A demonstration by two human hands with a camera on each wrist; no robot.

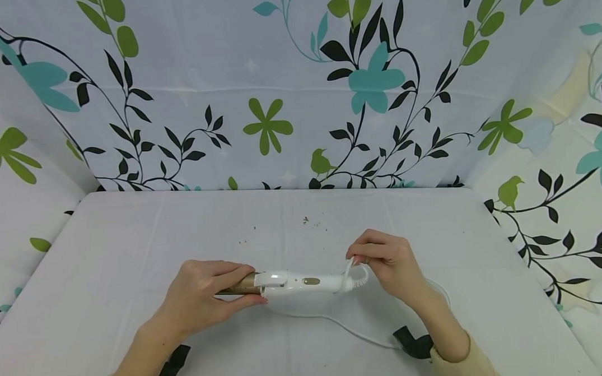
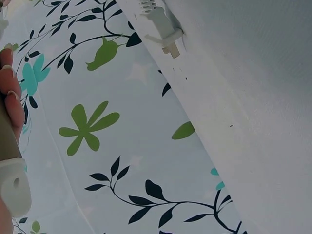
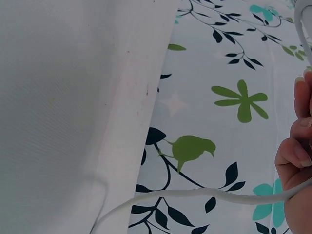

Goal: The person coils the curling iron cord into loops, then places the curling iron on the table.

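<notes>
A white curling iron (image 1: 305, 283) with a gold-brown barrel (image 1: 242, 286) lies level across the middle, over the white table. My left hand (image 1: 207, 293) grips it by the barrel, thumb below and fingers above. My right hand (image 1: 385, 263) pinches the white power cord (image 1: 347, 269) close to the handle's tail end, where the cord makes a loop around the handle. In the left wrist view, the barrel (image 2: 9, 139) and a white part of the iron show at the left edge beside my fingers. In the right wrist view, the cord (image 3: 209, 194) runs past my curled fingers (image 3: 297, 153).
More white cord (image 1: 332, 319) curves over the table (image 1: 132, 240) below the iron. A two-pronged plug (image 2: 163, 27) shows at the top of the left wrist view. Small brown crumbs (image 1: 306, 219) dot the table's far half. Leaf-patterned cloth (image 1: 200, 74) hangs behind and at both sides.
</notes>
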